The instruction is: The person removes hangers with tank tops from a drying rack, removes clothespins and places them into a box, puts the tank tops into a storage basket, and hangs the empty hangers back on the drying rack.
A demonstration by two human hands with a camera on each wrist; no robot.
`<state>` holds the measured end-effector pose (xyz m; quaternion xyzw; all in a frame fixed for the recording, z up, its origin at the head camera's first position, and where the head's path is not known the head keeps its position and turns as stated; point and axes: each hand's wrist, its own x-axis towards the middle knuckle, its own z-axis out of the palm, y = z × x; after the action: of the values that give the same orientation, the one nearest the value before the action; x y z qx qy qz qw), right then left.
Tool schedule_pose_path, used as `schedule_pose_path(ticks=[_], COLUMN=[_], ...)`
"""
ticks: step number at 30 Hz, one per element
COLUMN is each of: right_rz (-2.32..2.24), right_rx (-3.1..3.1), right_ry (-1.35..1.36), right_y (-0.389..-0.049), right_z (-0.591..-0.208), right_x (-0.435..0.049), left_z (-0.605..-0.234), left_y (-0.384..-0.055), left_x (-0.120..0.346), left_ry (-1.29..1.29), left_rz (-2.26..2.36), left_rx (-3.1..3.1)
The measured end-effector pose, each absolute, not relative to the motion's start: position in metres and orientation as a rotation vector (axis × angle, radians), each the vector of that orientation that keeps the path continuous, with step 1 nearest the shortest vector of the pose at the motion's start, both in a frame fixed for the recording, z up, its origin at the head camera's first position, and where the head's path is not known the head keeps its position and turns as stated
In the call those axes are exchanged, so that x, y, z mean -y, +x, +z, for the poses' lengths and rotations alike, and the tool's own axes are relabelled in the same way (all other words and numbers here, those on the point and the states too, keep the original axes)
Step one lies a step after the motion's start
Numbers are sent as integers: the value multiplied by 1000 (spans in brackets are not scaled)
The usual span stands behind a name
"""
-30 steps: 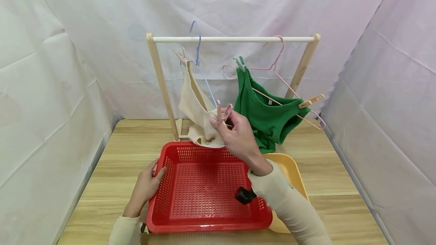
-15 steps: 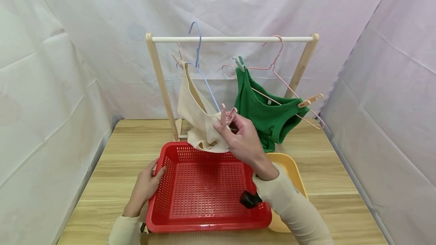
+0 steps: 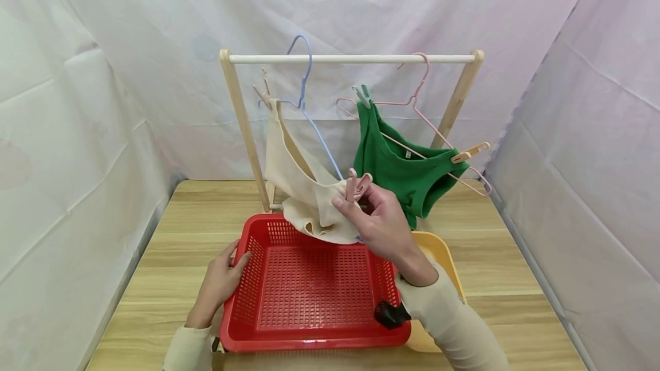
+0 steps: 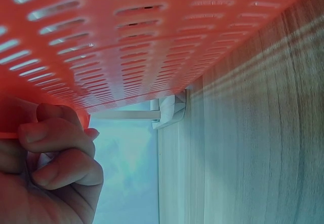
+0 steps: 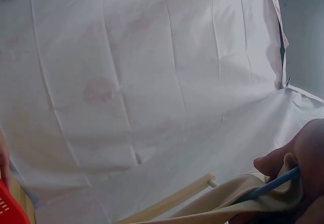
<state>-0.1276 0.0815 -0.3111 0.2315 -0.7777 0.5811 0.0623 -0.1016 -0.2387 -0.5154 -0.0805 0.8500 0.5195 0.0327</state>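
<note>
**Right hand [image 3: 380, 223] pinching the cream top [image 3: 301, 168] by its near corner**

The right hand is gripping the cloth between thumb and fingers, and the right wrist view is showing the arm of the blue hanger [image 3: 323, 143] running into that pinched fold. The top is stretching away from the hand toward the upper left, its loose lower folds hanging over the back rim of the red basket [image 3: 314, 343]. A pink clothespin [image 3: 352, 186] is standing at the held corner, close against the fingertips; a second clothespin [image 3: 263, 98] is clipping the far corner. The hanger is tilting down toward the hand, its hook sitting over the bar of the rack [image 3: 356, 59].

The left hand [image 3: 222, 278] is holding the basket's left rim, its fingers curling. Behind the right hand, a green top [image 3: 399, 165] is hanging on a pink hanger [image 3: 425, 73]. A yellow tray [image 3: 435, 251] is lying on the tabletop [image 3: 507, 268], beside the basket.
</note>
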Motion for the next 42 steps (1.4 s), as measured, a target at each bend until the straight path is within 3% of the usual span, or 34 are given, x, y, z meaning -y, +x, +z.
schedule_pose_path(ticks=[42], right_rz=[1988], right_rx=[2166], right_ry=[911], right_y=[-88], right_z=[-315], right_x=[-130], left_z=[-512], left_y=[-102], left_x=[237], left_ry=[-265], left_rz=[1581], left_rx=[-2617])
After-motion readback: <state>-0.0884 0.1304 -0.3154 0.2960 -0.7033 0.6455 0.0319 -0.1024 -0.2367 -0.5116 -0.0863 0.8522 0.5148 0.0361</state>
